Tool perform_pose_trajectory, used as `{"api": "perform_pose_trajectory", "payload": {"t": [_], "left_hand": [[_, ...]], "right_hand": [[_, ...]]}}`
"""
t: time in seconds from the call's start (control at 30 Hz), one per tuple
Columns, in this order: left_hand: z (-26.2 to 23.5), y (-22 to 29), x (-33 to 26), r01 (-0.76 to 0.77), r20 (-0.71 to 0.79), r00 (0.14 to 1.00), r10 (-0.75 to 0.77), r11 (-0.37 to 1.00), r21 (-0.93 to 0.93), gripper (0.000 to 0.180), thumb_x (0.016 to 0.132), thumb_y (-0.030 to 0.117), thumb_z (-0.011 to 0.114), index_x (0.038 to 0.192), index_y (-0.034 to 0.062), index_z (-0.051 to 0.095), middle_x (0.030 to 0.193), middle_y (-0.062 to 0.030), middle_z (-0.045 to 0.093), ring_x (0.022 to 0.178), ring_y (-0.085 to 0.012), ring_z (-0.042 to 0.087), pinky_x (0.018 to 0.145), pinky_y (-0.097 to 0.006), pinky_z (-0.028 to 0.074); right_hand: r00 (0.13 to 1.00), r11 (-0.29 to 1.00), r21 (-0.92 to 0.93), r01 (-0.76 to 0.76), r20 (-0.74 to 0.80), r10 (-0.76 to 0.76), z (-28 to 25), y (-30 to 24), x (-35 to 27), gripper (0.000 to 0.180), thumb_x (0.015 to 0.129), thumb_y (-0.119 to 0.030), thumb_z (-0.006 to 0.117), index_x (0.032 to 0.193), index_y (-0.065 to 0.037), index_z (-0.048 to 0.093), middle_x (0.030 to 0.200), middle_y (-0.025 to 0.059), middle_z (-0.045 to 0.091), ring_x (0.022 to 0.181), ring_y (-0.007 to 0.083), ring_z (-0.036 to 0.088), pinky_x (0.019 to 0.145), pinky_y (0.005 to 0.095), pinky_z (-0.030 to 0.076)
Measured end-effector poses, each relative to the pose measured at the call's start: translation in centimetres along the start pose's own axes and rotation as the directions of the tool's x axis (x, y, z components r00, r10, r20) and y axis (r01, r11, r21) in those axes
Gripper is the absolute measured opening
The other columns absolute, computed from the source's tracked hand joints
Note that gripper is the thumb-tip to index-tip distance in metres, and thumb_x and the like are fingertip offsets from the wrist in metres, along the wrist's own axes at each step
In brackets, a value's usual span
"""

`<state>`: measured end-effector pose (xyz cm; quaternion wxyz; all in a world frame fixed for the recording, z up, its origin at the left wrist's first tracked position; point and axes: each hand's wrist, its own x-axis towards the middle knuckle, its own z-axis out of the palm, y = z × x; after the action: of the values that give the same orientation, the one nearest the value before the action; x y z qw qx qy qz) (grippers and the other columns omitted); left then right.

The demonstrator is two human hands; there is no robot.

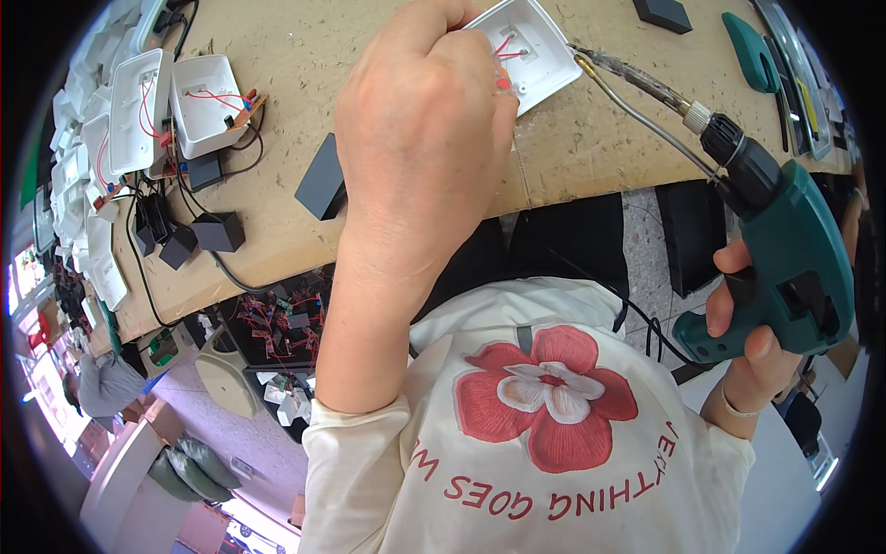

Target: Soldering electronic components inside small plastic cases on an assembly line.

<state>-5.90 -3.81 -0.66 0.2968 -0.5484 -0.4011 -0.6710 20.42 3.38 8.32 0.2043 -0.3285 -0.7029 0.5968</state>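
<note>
My left hand is closed at the near left edge of a small white plastic box. Thin red wires run inside the box toward my fingers; whatever lies under the hand is hidden. My right hand is wrapped around the handle of a green pistol-shaped soldering gun. The gun's dark, scorched tip and its curved metal feed tube meet near the box's right rim. Whether the tip touches the rim, I cannot tell.
On the left of the brown tabletop are open white boxes with red wires, small circuit boards and black blocks on cables. A dark block lies beside my left wrist. White casings pile up far left; a teal tool lies far right.
</note>
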Motion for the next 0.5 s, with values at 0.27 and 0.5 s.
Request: {"api": "perform_pose_trajectory", "payload": {"t": [0.27, 0.5], "left_hand": [[-1.3, 3.6, 2.9, 0.310, 0.269, 0.876, -0.401, 0.894, 0.325, 0.014, 0.065, -0.004, 0.061, 0.078, -0.0036, 0.056, 0.089, -0.0181, 0.058, 0.075, -0.0338, 0.058, 0.065, -0.037, 0.048], [-2.3, 4.4, 2.6, 0.364, 0.286, 0.636, -0.716, 0.606, 0.707, 0.016, 0.066, 0.004, 0.063, 0.080, -0.0037, 0.062, 0.095, -0.0098, 0.064, 0.075, -0.0251, 0.062, 0.067, -0.030, 0.049]], "right_hand": [[1.000, 1.000, 0.011, 0.001, 0.008, -0.002, -0.3, 0.1, 0.1, 0.075, 0.067, -0.041, 0.075, 0.117, 0.005, 0.044, 0.101, 0.0171, 0.058, 0.059, 0.0103, 0.058, 0.049, 0.0190, 0.048], [0.999, 0.999, 0.043, -0.010, -0.048, 0.012, -0.1, 0.1, -0.2, 0.078, 0.067, -0.043, 0.075, 0.118, 0.006, 0.042, 0.100, 0.0170, 0.057, 0.056, 0.0096, 0.054, 0.046, 0.0191, 0.045]]}}
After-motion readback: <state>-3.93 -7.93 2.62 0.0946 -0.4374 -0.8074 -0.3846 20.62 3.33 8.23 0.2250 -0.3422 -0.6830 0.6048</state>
